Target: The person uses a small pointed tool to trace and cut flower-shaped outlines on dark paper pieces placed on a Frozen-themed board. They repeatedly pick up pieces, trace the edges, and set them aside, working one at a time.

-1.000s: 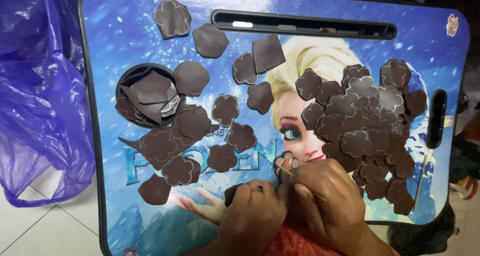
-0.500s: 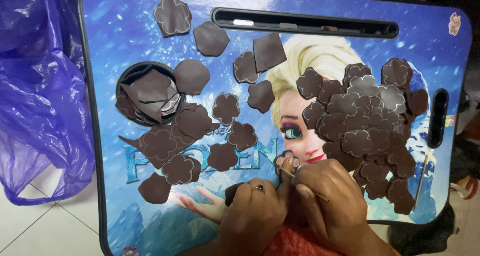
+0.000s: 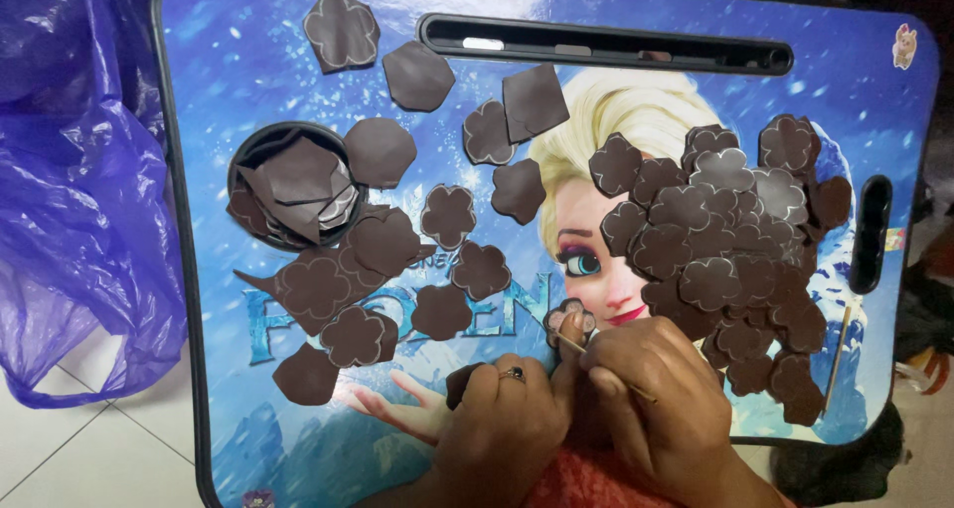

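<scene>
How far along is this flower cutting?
Many cut brown flowers are piled on the right of the blue lap table. The left hand holds one small flower piece while the right hand works it with a thin stick. Outlined, untrimmed pieces lie on the left.

Both hands sit low and pressed together, knuckles up. The left hand, ring on one finger, curls inward with its fingertips pinched. The right hand closes in a pen-like grip, thumb and forefinger meeting just beside the left fingertips.
</scene>
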The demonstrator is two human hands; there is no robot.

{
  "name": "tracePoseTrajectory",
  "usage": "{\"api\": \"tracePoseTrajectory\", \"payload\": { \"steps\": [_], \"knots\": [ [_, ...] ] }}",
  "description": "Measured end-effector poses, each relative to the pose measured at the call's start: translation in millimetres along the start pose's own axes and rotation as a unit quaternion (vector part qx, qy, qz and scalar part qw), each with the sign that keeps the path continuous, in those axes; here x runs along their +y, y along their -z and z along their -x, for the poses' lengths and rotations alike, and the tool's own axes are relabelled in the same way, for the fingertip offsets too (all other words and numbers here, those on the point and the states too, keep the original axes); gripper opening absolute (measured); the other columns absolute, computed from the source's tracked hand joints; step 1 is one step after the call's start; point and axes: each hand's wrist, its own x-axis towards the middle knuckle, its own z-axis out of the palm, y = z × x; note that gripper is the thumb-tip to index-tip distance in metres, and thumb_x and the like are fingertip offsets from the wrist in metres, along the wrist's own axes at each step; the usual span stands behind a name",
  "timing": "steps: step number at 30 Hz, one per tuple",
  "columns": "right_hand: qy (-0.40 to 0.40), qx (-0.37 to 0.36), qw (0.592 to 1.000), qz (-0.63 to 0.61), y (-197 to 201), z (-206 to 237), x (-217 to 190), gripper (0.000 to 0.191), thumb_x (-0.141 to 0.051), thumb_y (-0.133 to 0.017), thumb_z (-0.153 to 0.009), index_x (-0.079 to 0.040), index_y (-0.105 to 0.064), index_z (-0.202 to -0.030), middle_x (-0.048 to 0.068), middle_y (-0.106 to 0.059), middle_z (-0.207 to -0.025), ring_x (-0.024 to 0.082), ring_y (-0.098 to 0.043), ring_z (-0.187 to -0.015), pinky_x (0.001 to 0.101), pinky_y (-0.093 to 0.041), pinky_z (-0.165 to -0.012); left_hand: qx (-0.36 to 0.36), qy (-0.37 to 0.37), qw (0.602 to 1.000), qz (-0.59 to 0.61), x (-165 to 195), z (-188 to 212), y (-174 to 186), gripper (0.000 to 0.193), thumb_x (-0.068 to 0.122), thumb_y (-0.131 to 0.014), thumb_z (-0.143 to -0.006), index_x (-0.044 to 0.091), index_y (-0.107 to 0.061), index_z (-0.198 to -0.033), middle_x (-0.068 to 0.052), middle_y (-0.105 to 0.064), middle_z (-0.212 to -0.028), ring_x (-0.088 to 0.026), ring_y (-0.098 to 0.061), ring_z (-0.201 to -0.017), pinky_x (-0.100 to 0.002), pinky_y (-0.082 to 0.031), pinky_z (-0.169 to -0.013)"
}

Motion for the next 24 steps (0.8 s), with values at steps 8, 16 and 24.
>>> {"api": "tracePoseTrajectory", "payload": {
  "steps": [8, 16, 24],
  "knots": [
    [-0.009, 0.039, 0.999, -0.020, -0.1, -4.1, -1.5, 0.009, 0.000, -0.063, -0.097, -0.002, -0.061, -0.106, 0.009, -0.068, -0.096, 0.025, -0.066, -0.083, 0.0351, -0.054, -0.078, 0.014, 0.011, 1.000, 0.018, 2.2, 3.7, -3.8, 0.049, 0.023, -0.052, -0.091, 0.006, -0.065, -0.135, 0.001, -0.048, -0.065, -0.015, -0.051, -0.064, -0.032, -0.038, -0.060],
    [0.012, 0.007, 1.000, 0.013, -1.7, -11.3, -4.2, 0.011, -0.002, -0.066, -0.094, -0.003, -0.062, -0.103, 0.009, -0.068, -0.093, 0.027, -0.066, -0.082, 0.0367, -0.052, -0.076, -0.013, 0.000, 1.000, 0.010, 2.6, 2.6, -4.2, 0.031, 0.023, -0.052, -0.096, 0.007, -0.066, -0.119, 0.000, -0.049, -0.065, -0.018, -0.051, -0.066, -0.035, -0.038, -0.060],
    [0.014, 0.019, 0.999, 0.036, -2.5, -15.8, -4.7, 0.012, -0.002, -0.068, -0.093, -0.004, -0.063, -0.103, 0.009, -0.068, -0.092, 0.027, -0.066, -0.082, 0.0370, -0.053, -0.076, 0.003, 0.011, 1.000, 0.015, 1.3, 2.0, -3.6, 0.037, 0.025, -0.052, -0.091, 0.009, -0.068, -0.120, 0.001, -0.050, -0.063, -0.017, -0.051, -0.064, -0.035, -0.038, -0.059]
  ]
}}
